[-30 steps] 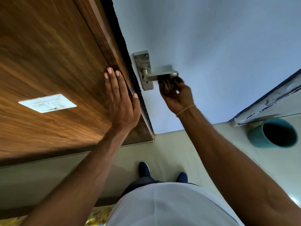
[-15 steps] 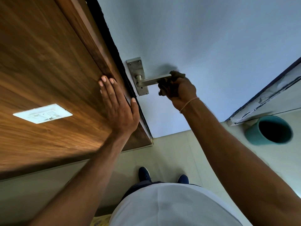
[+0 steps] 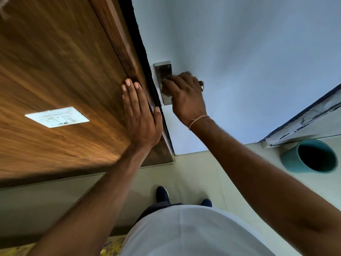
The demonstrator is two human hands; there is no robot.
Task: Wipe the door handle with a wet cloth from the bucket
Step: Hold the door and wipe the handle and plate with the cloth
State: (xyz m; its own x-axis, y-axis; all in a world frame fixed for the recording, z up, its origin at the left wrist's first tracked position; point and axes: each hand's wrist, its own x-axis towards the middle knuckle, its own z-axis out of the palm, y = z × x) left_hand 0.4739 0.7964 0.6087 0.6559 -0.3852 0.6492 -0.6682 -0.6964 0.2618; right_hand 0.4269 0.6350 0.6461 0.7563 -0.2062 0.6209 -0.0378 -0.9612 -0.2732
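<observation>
**Right hand on the door handle, left hand flat on the wood panel**

A teal bucket (image 3: 287,159) stands on the floor to the right, well apart from both hands; its inside is dark and I cannot tell what it holds.

The left hand (image 3: 140,115) lies flat with straight fingers pressed against the brown wooden panel (image 3: 55,71), next to the dark gap at the door's edge.

The right hand (image 3: 186,95) is curled over the lever of the metal door handle (image 3: 163,71), covering most of it; only the backplate shows. A dark cloth (image 3: 200,83) peeks out past the knuckles, gripped against the lever. The handle sits on the pale blue door (image 3: 239,61).
</observation>
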